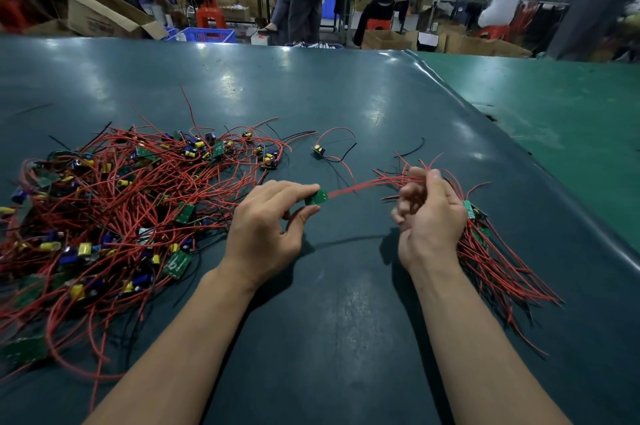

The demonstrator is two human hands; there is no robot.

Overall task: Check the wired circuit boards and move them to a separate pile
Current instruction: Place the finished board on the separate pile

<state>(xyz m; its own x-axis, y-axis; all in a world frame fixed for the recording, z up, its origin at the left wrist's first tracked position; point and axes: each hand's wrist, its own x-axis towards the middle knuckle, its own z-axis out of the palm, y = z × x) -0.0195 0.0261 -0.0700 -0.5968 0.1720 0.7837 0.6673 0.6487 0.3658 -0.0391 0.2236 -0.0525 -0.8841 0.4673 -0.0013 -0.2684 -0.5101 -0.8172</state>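
Observation:
A big tangled heap of small green circuit boards with red and black wires (114, 203) covers the left of the dark green table (311, 95). My left hand (266, 234) pinches one small green board (317, 197) between thumb and fingertips; its red wires (363, 185) stretch right into my right hand (429, 216). That hand is closed around a bundle of wired boards (491, 251), with wire ends fanning out above the fist and down to the lower right. A green board (468, 209) of the bundle peeks out beside the knuckles.
One lone wired board (318, 151) lies on the table beyond my hands, and a loose black wire (412, 147) to its right. The table mat's raised edge (519, 154) runs diagonally on the right. Seated people, cardboard boxes and blue crates fill the background.

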